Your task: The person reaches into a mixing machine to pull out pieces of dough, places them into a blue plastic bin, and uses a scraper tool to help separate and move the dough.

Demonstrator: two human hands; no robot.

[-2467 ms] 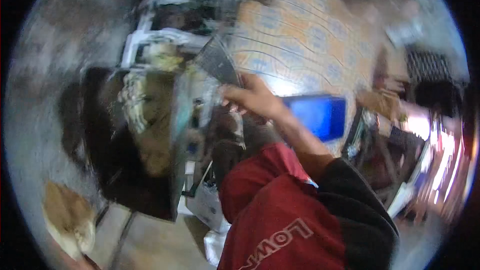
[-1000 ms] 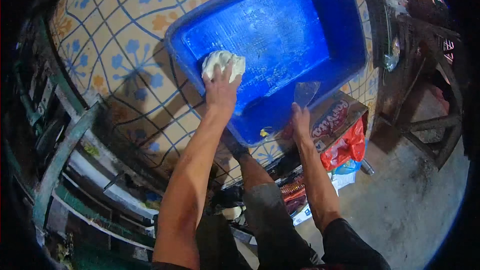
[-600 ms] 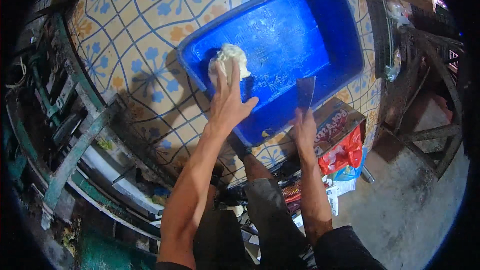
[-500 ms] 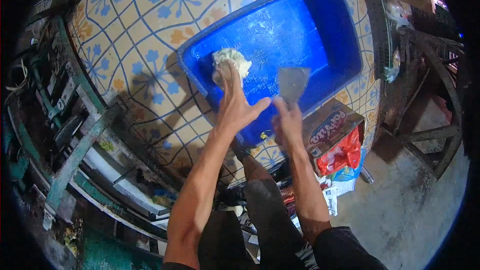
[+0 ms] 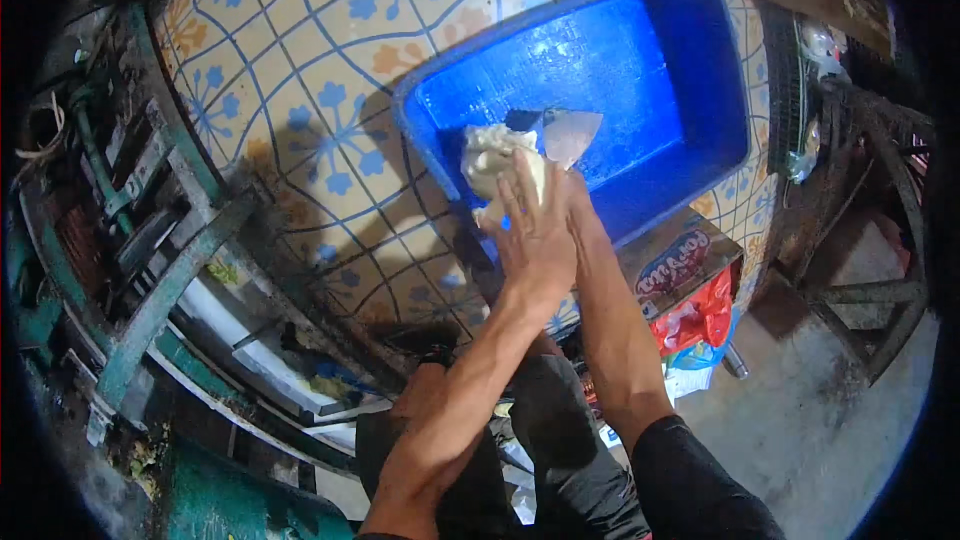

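Note:
My left hand is against a soft, pale, dough-like lump, its fingers spread over the near side. The lump has ragged edges and is at the near left part of a blue plastic tub; I cannot tell whether it touches the tub's bottom. My right hand is close beside the left and partly hidden by it. From the right hand sticks out a flat scraper, its grey blade just right of the lump; the grip is hidden.
The tub rests on a surface with patterned tiles. A cardboard box with a red plastic bag is at the near right. Green metal framework stands along the left, and a dark metal frame at the right.
My left hand has moved right with the dough lump, toward the right hand. The scraper is now beside the lump, where before it was apart. The whole view has shifted slightly.

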